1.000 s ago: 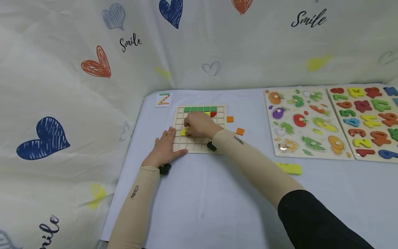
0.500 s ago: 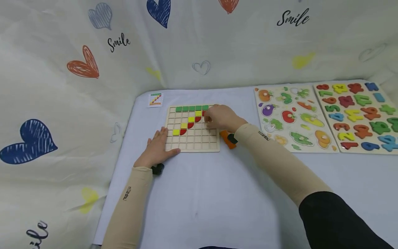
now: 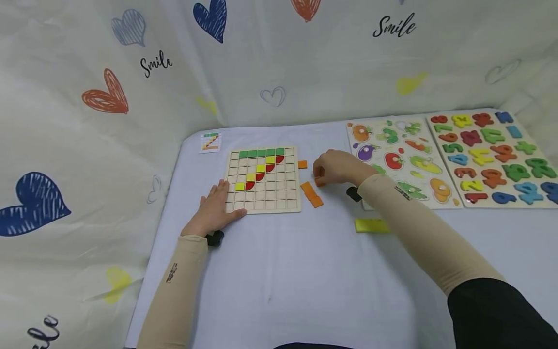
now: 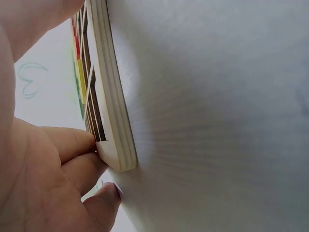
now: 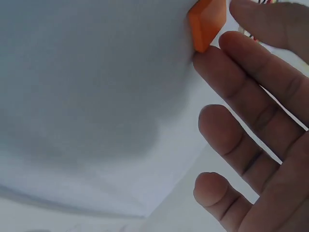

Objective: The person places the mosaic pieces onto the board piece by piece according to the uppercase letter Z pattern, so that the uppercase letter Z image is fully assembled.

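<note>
In the head view, my left hand (image 3: pixel 213 208) rests with extended fingers on the near left corner of a wooden grid board (image 3: pixel 270 200); the left wrist view shows fingers at the board's edge (image 4: pixel 118 121). On the board lie green tiles (image 3: pixel 261 153) in a top row, with yellow squares (image 3: pixel 250 177) and round-edged red pieces (image 3: pixel 260 177) stepping diagonally. My right hand (image 3: pixel 342 167) is right of the board over an orange tile (image 3: pixel 320 182). In the right wrist view, its fingertips are right at the orange tile (image 5: pixel 208 24), with a narrow gap between tile and thumb.
More orange tiles (image 3: pixel 311 194) lie between board and right hand, with another orange tile (image 3: pixel 302 165) at the board's right edge. A pattern card (image 3: pixel 211 142) lies at the back left. A yellow bar (image 3: pixel 371 225), a vegetable puzzle (image 3: pixel 379 138) and a number puzzle (image 3: pixel 492 155) are at right.
My right hand has left the board and moved right to the orange tiles, uncovering the yellow and red diagonal. My left hand stays on the board while the head view shifts slightly.
</note>
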### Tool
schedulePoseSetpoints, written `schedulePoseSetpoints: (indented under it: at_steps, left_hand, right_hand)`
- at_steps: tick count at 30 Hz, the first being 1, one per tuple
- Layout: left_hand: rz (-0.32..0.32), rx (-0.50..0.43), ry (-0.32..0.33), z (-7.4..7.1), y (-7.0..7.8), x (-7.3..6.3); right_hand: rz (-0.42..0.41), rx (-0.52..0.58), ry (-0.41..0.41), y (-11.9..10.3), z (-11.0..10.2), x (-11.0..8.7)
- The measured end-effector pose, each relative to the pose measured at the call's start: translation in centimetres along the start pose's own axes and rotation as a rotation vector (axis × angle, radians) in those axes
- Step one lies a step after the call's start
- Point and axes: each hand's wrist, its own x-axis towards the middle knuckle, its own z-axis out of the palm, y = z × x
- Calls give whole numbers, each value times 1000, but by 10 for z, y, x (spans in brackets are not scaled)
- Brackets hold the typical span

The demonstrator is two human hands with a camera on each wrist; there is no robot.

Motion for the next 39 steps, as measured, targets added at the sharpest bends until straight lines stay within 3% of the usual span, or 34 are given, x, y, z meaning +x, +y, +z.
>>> schedulePoseSetpoints:
  at_steps: [6, 15, 20, 29, 39]
  left_hand:
    - [-15, 6, -2, -3, -6, -4]
    - [-12, 7, 5, -4, -11, -4]
    - [-13, 9, 2, -5, -12, -5]
    - [0, 3, -5, -5, -9, -3]
    - [18, -9, 4, -5, -3, -1]
  right_hand:
    - [-40, -23, 7, -4, 3, 0]
    - [-70, -20, 97, -26, 7, 6]
    - [-84, -6, 116, -50, 15, 18]
    - [-180, 11, 144, -109, 32, 44]
    - [-226, -62, 181, -162, 48, 62]
